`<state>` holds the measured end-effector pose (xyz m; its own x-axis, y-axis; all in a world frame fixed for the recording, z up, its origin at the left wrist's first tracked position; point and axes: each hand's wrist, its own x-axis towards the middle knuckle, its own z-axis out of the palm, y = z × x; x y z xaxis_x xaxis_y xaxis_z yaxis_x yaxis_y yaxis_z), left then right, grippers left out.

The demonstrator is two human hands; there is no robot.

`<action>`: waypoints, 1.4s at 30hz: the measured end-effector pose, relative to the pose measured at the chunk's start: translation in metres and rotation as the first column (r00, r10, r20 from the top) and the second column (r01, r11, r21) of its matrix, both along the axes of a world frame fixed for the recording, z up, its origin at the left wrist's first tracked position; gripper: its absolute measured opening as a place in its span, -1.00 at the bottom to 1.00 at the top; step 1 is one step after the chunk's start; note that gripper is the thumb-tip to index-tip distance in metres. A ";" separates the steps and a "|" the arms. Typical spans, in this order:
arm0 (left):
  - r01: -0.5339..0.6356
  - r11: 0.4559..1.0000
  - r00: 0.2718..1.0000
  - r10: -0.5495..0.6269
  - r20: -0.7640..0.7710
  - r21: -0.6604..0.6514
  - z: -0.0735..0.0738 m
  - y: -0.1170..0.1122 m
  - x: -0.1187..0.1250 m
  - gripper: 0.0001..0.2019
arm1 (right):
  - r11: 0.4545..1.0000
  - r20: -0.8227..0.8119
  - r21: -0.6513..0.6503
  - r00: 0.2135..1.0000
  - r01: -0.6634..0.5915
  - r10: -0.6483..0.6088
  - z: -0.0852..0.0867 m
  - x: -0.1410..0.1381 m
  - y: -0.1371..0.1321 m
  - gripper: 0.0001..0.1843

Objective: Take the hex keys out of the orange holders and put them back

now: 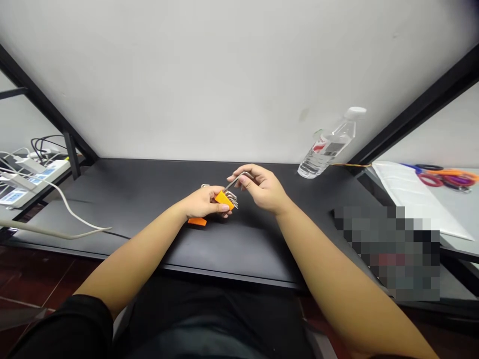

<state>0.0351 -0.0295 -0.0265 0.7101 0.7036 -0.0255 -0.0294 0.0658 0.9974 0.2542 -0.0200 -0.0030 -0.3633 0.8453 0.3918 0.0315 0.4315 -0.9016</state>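
Note:
My left hand (204,202) is closed around an orange holder (223,199) that carries several metal hex keys (232,199), held just above the black desk (149,199). My right hand (262,188) pinches one hex key (239,178) by its bent end, its long end at the holder. A second orange piece (197,222) lies on the desk just under my left hand.
A clear water bottle (329,144) lies tilted against the wall at the back right. A power strip (22,179) with white cables (67,204) sits at the left. Scissors (445,177) and white paper (411,194) lie on the table to the right. A blurred patch covers the near right.

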 end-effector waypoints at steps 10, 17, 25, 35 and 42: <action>-0.079 0.997 0.995 0.080 -0.054 0.020 -0.006 0.002 -0.001 -0.63 | 1.000 0.050 -0.027 0.999 -0.007 0.008 -0.004 -0.004 0.003 -0.68; -0.076 0.996 0.990 0.081 -0.112 0.044 -0.010 0.003 -0.001 -0.65 | 0.998 0.207 -0.045 0.977 -0.037 0.046 -0.008 -0.004 0.002 -0.49; -0.109 0.991 0.990 0.115 -0.085 0.073 -0.010 0.004 0.003 -0.67 | 0.986 0.458 -0.021 0.875 -0.163 0.154 -0.005 -0.009 -0.005 -0.48; -0.180 0.974 0.973 0.198 -0.122 0.140 -0.007 0.002 0.005 -0.71 | 0.970 0.732 0.241 0.649 0.036 -0.206 -0.009 -0.013 0.002 -0.45; -0.218 0.965 0.964 0.236 -0.121 0.144 -0.003 -0.006 0.014 -0.66 | 0.980 0.533 0.182 0.830 0.080 -0.166 -0.010 -0.012 0.000 -0.37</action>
<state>0.0486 -0.0354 -0.0294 0.5274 0.8496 -0.0094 0.1078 -0.0560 0.9926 0.2423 -0.0197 -0.0134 -0.4505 0.8465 0.2837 0.5588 0.5152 -0.6499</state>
